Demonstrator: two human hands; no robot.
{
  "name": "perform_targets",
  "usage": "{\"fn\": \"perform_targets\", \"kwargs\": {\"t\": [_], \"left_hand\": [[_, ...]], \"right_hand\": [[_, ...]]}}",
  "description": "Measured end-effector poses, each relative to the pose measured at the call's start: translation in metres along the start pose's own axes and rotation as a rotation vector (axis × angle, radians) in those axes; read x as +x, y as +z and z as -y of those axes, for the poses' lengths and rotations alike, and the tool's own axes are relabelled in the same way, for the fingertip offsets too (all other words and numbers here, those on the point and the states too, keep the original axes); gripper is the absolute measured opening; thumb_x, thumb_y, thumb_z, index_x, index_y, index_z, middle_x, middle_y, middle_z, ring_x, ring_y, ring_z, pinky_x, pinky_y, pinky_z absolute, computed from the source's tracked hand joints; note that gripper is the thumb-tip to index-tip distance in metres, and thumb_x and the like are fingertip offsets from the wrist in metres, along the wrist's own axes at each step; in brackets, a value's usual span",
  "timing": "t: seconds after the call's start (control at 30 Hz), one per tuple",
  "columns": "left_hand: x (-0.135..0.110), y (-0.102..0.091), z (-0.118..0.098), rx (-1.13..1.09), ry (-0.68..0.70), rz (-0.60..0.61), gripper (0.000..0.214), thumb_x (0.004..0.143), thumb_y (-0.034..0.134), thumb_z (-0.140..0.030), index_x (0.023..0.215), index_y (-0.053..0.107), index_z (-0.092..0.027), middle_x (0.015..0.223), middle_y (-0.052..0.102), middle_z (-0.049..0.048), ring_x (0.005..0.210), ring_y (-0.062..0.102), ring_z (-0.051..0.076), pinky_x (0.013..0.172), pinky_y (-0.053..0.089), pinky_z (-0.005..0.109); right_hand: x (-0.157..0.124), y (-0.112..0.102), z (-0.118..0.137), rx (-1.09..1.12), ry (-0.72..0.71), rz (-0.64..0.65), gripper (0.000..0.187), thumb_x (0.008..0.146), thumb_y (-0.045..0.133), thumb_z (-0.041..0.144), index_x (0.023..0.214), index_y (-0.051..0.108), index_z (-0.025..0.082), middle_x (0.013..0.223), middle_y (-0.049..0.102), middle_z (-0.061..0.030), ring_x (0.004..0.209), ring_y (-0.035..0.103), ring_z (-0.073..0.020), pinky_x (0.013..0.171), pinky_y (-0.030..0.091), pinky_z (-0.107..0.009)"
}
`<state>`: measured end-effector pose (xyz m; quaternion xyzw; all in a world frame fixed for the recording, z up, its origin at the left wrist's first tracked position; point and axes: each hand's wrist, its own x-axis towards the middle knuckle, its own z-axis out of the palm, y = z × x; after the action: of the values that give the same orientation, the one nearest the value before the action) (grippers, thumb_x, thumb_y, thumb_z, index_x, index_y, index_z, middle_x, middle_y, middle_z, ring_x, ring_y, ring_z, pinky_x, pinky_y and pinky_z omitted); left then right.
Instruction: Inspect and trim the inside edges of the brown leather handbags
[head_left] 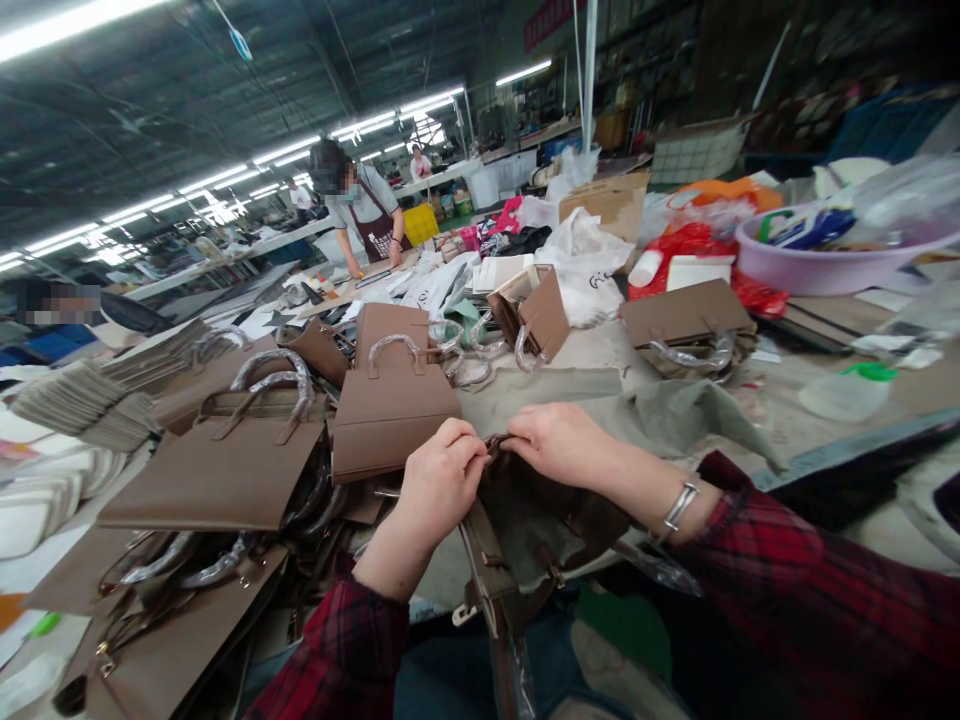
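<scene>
At the front edge of the table, a brown handbag (487,560) lies opened up, its dark lining turned toward me. My left hand (442,478) pinches the bag's upper edge from the left. Close beside it, my right hand (559,445) grips the same edge between thumb and fingers, the two sets of fingertips nearly touching. What exactly lies under the fingertips is too small to make out. A metal clasp (555,577) shows on the bag below my hands. Just left of my left hand stands another brown handbag (397,415) with a plastic-wrapped handle.
Several brown handbags (217,465) are piled at the left, near stacked flat panels (90,400). One handbag (690,320) lies at the right, before a lilac basin (840,255). A green-lidded container (847,390) sits near the right edge. A co-worker in an apron (371,215) stands across the table.
</scene>
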<state>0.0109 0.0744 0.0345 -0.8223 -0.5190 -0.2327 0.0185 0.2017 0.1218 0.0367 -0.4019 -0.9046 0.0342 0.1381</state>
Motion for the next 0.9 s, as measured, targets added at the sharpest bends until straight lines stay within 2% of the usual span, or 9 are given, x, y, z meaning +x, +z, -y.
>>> {"fn": "perform_targets", "kwargs": {"t": [0.2,0.37,0.7,0.9], "left_hand": [[0.000,0.005,0.003,-0.156,0.007,-0.014,0.011,0.084,0.053,-0.011,0.079,0.059,-0.019,0.091,0.063,0.0031,0.084,0.060,0.015,0.079,0.049,0.026],[-0.001,0.010,0.002,-0.179,-0.067,-0.040,0.009,0.083,0.054,-0.011,0.078,0.056,-0.019,0.082,0.063,0.0030,0.080,0.060,0.016,0.076,0.049,0.028],[-0.004,0.014,0.002,-0.158,-0.108,-0.023,0.011,0.086,0.050,-0.013,0.078,0.055,-0.019,0.078,0.061,0.0017,0.075,0.058,0.015,0.070,0.045,0.026],[-0.002,0.017,0.001,-0.138,-0.114,-0.037,0.012,0.086,0.048,-0.013,0.078,0.055,-0.019,0.078,0.061,0.0022,0.074,0.058,0.015,0.068,0.045,0.026]], "right_hand": [[-0.002,-0.001,-0.005,0.063,-0.044,-0.002,0.017,0.091,0.054,0.033,0.093,0.069,0.026,0.086,0.068,0.0000,0.076,0.061,-0.0144,0.060,0.034,-0.025],[-0.001,-0.001,-0.004,0.027,-0.035,0.013,0.022,0.093,0.050,0.033,0.084,0.068,0.023,0.086,0.068,-0.0009,0.077,0.062,-0.0149,0.059,0.033,-0.025],[0.000,0.000,-0.004,-0.038,-0.050,0.022,0.025,0.094,0.048,0.036,0.081,0.065,0.022,0.080,0.066,-0.0007,0.072,0.060,-0.0146,0.058,0.032,-0.025],[0.003,-0.003,-0.004,0.050,-0.108,0.024,0.023,0.090,0.054,0.042,0.100,0.066,0.025,0.089,0.066,-0.0007,0.083,0.060,-0.0156,0.066,0.037,-0.025]]}}
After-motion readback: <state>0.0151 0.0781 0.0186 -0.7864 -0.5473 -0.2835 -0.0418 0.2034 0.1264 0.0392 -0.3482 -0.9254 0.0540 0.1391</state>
